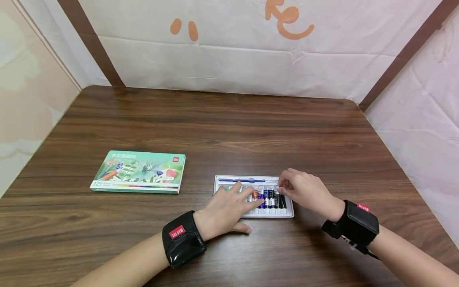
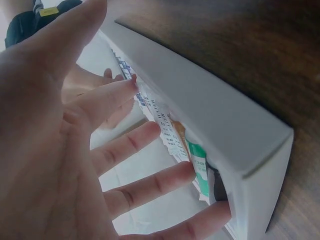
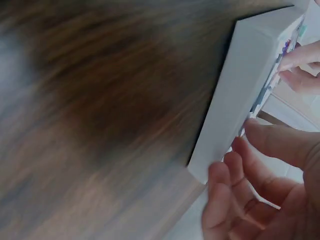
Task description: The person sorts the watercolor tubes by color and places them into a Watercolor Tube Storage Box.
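Note:
A shallow white tray [image 1: 269, 217] holds a row of small paint tubes [image 1: 271, 202] with orange, purple, blue and black among them. A slim blue paintbrush [image 1: 242, 181] lies along its far edge. My left hand [image 1: 227, 209] is spread over the tray's left half, fingers nearly straight; in the left wrist view its fingertips rest along the tubes, near a green-banded tube [image 2: 201, 170]. At the right end, my right hand [image 1: 310, 193] has curled fingers, thumb and index finger pinching the top of a dark tube. The pinched end is mostly hidden by the fingers.
A flat green cardboard paint box [image 1: 141, 171] with printed flowers lies left of the tray. Both stand on a dark wood-grain table [image 1: 201, 131]. A pale printed cloth [image 1: 229, 63] hangs behind the table's far edge. Black straps circle both wrists.

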`<state>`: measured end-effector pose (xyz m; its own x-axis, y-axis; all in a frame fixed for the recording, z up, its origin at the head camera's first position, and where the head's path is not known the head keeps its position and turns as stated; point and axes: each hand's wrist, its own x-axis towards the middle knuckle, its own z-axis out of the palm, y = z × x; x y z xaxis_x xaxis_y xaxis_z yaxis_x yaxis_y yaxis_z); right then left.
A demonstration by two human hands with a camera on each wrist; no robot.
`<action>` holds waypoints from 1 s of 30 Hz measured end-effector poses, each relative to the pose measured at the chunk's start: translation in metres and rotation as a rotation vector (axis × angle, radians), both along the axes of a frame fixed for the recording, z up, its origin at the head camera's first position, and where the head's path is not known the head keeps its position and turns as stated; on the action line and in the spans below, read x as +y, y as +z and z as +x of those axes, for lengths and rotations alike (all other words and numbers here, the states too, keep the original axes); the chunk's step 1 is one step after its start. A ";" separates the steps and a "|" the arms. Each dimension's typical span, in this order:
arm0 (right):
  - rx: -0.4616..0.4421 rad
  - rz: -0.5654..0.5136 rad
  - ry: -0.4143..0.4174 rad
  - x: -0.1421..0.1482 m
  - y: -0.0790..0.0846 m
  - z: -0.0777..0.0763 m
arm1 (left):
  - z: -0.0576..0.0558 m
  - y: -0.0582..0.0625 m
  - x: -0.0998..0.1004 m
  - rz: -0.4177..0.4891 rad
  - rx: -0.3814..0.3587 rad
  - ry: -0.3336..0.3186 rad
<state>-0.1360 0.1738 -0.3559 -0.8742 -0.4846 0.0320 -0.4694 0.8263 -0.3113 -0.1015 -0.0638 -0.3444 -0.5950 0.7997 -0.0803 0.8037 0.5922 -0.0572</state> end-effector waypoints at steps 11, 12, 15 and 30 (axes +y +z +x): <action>-0.320 -0.100 -0.135 -0.006 0.004 -0.009 | -0.001 -0.001 0.001 -0.016 0.012 0.000; -0.302 -0.068 -0.154 -0.009 0.004 -0.009 | -0.001 -0.002 0.001 -0.018 0.012 0.001; -0.264 -0.006 -0.179 -0.013 0.003 -0.007 | -0.001 -0.002 0.002 -0.021 0.000 0.004; -0.201 -0.099 -0.122 -0.003 0.002 -0.007 | -0.001 -0.001 -0.001 0.018 0.026 -0.014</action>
